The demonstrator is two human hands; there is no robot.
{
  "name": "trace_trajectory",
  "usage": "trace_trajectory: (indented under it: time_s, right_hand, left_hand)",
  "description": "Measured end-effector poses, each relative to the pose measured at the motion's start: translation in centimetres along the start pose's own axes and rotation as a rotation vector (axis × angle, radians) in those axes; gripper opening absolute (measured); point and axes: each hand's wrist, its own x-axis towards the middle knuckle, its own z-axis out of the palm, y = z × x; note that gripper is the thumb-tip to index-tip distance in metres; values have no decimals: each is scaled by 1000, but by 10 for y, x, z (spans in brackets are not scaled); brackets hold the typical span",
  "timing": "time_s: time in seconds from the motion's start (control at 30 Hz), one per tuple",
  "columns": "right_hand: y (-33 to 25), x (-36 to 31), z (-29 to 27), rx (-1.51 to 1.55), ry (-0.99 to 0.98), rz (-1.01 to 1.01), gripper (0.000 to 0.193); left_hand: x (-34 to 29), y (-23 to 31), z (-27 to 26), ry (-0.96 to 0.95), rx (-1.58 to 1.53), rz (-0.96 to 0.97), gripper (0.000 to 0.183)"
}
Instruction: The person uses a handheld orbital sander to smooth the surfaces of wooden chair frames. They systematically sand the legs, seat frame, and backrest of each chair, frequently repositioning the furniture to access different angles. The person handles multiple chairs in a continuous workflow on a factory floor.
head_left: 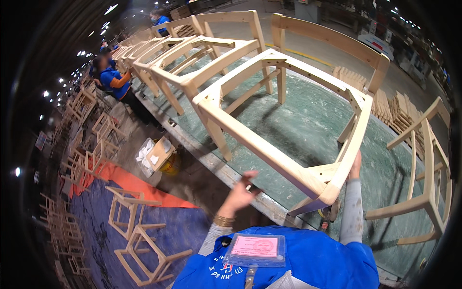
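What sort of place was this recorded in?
Probably a furniture factory or workshop: pale wooden chair frames stand in a row on a long green worktable, wooden pieces lie stacked beyond it, and a co-worker in blue stands alongside.

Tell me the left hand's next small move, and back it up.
Probably raise the left hand to the front rail of the nearest chair frame to steady it: the right hand appears to be at the side rail, while the left hovers near the table edge, apart from the frame.
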Motion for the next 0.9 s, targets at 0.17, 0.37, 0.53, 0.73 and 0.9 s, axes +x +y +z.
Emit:
trace_trajectory:
  time_s: [0.17,0.37,0.53,0.73,0.9]
  right_hand:
    - [-2,33,75,641,-175,270,48]
    - [13,66,33,569,-192,11,38]
    - [-5,23,26,556,-164,-35,18]
    - [-60,-19,-11,937,-506,-18,17]
    - [-122,-80,37,858,-275,-139,10]
  left_hand:
    - [-24,33,95,-313,24,215,86]
    - [-24,30,180,20,-389,107,67]
    - [-34,27,169,153,-283,480,51]
    - [-57,52,115,3,-510,242,77]
    - [-20,125,14,-32,-634,296,68]
